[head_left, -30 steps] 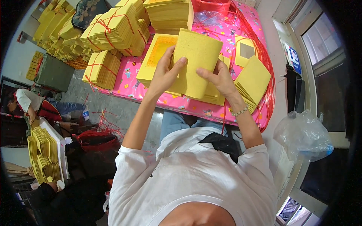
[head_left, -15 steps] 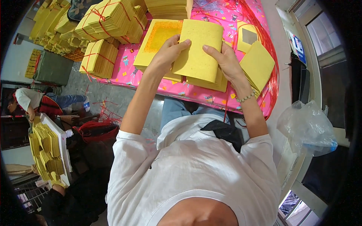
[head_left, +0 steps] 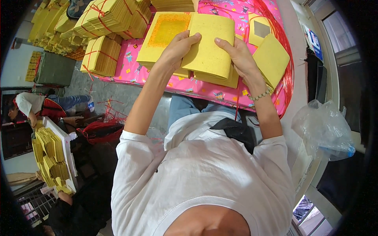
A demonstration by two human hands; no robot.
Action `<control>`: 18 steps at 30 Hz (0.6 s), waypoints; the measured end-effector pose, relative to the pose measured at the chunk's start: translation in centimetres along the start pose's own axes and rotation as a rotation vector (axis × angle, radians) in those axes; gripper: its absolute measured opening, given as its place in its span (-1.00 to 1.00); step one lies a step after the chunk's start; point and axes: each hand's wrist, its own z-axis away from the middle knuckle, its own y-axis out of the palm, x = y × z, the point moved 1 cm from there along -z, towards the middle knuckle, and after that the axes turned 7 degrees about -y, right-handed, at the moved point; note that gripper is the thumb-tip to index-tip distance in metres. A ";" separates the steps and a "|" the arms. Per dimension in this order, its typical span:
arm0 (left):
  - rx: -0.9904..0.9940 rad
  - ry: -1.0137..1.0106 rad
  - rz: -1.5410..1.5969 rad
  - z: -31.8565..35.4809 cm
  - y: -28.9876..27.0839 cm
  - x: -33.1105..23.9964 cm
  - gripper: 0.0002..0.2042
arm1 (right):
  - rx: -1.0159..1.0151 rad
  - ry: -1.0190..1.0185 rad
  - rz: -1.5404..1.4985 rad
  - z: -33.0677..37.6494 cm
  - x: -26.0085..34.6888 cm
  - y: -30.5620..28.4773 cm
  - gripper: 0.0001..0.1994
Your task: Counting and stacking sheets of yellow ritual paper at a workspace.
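Note:
Both hands hold a sheaf of coarse yellow paper [head_left: 208, 47] over the table, its right edge curling over. My left hand [head_left: 177, 49] grips its left side with the thumb on top, the other fingers partly hidden. On the right side, my right hand [head_left: 242, 57] has its thumb on the face and its fingers behind the edge. How many sheets are in the sheaf I cannot tell. Left of it lies a yellow paper stack [head_left: 155, 53] whose top sheet bears an orange-and-gold square [head_left: 169, 30]. More yellow paper [head_left: 216, 80] is stacked beneath the held sheaf.
Bundles tied with red string [head_left: 100, 57] stand at the table's left. Loose yellow sheets [head_left: 271, 59] and red plastic strands [head_left: 289, 70] lie at the right, on the pink patterned tablecloth [head_left: 130, 74]. A clear plastic bag [head_left: 325, 129] is by the window. Other people handle a loaded white tray [head_left: 67, 153].
The view has shifted slightly. Both hands keep their hold on the yellow paper, and my right hand sits a little further right in the picture.

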 end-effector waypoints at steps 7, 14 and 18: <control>0.039 0.001 -0.041 0.3 0.2 -0.2 -0.61 | 0.020 0.010 0.036 0.1 -0.2 -0.3 -0.60; 0.018 0.060 -0.050 -0.2 0.2 0.6 -0.64 | 0.003 0.078 -0.004 0.6 0.7 0.1 -0.56; -0.011 0.039 -0.066 -0.1 0.3 0.6 -0.66 | 0.065 0.064 0.117 1.1 0.8 0.2 -0.54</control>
